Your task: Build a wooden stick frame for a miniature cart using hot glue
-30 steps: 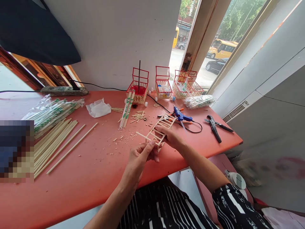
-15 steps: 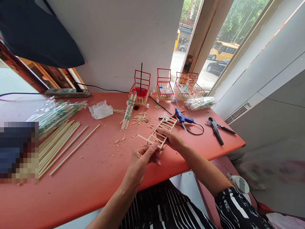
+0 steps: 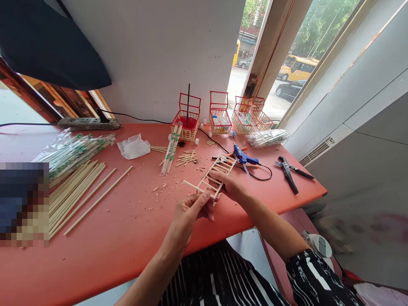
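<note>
Far to the left of the left grip, loose wooden sticks [image 3: 75, 193] lie side by side on the red tabletop [image 3: 127, 238], with a plastic-wrapped bundle [image 3: 78, 148] just beyond them. Nearer, but well beyond the grip, sits a crumpled white sheet [image 3: 134, 147]. Straight ahead of it, a wrapped set of sticks [image 3: 172, 146] leans against a red-rimmed basket [image 3: 186, 122], and short cut pieces [image 3: 187, 158] lie scattered nearer.

The left grip [image 3: 188, 208] is a narrow pinch: thumb over fingers, closed on the near end of a ladder-like stick frame [image 3: 225, 166], where a longer crosspiece [image 3: 191, 185] juts out to the left. The frame slants up and away, raised between both grips. The right grip [image 3: 232, 186] holds its right side, fingers among the rungs; their undersides are hidden.

Beyond the right grip stands a second basket [image 3: 219, 123]. Just past the frame's far end lies a blue glue gun [image 3: 245, 155]. Well to the right of the right grip rest dark-handled pliers [image 3: 287, 174], opened apart.
</note>
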The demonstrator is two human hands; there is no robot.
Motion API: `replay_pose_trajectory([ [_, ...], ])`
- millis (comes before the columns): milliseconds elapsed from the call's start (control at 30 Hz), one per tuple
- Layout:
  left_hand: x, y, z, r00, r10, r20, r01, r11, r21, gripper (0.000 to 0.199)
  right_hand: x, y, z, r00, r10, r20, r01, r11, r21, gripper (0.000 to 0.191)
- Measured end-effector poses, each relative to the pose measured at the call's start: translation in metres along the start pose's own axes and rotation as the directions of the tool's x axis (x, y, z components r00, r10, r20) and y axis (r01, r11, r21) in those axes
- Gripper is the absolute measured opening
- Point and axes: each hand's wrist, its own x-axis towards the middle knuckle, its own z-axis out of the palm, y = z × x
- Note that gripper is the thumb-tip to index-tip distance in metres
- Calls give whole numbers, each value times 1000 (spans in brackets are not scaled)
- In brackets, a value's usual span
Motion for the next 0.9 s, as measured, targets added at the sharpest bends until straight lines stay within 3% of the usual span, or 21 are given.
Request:
replay_pose_trajectory([
  [900,0,-4,-3,1000,-8,12,9,1000,-16,44,-1,-4,3,1000,6,8,-5,999,-43,41],
])
